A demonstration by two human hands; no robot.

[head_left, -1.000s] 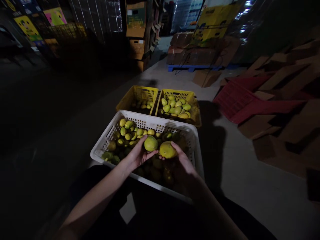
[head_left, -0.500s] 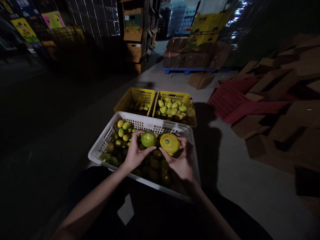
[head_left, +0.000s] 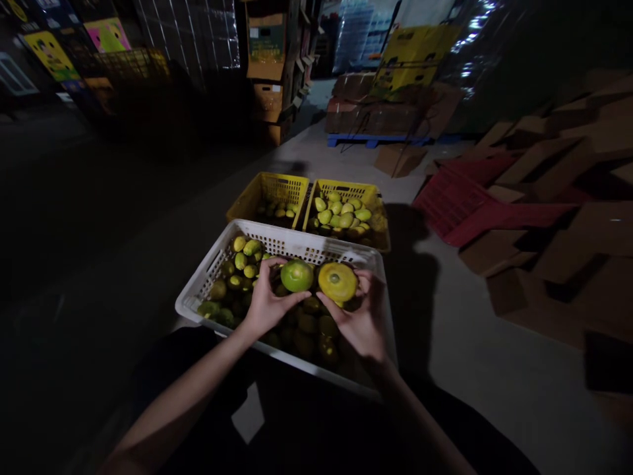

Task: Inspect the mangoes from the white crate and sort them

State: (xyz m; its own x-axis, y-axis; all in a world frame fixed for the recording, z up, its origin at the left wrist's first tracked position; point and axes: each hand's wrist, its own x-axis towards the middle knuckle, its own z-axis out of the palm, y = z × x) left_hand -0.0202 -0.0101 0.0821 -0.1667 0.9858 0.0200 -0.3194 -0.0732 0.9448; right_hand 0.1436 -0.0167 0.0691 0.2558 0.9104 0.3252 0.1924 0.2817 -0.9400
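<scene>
Over the white crate [head_left: 316,245], my left hand [head_left: 270,300] grips a green fruit [head_left: 297,276] between thumb and fingers. Close beside it, my right hand [head_left: 363,316] holds a yellow fruit [head_left: 337,282], its round stem mark facing me. A narrow gap separates the two fruits. Many green and yellow fruits [head_left: 241,260] lie in the crate below, those near its front edge in deep shadow. Behind it stand a left yellow crate [head_left: 267,181] with some fruits low inside and a right yellow crate [head_left: 378,221] holding a heap of yellow-green fruits [head_left: 346,220].
To the right, a red crate [head_left: 455,204] lies tipped among piled cardboard boxes [head_left: 524,290]. A blue pallet [head_left: 370,140] bearing boxes stands farther back, with stacked cartons [head_left: 267,99] left of it. The left side is very dark.
Both hands still hold the same fruits in nearly the same pose. The whole view has shifted very slightly, and the yellow fruit appears turned a little.
</scene>
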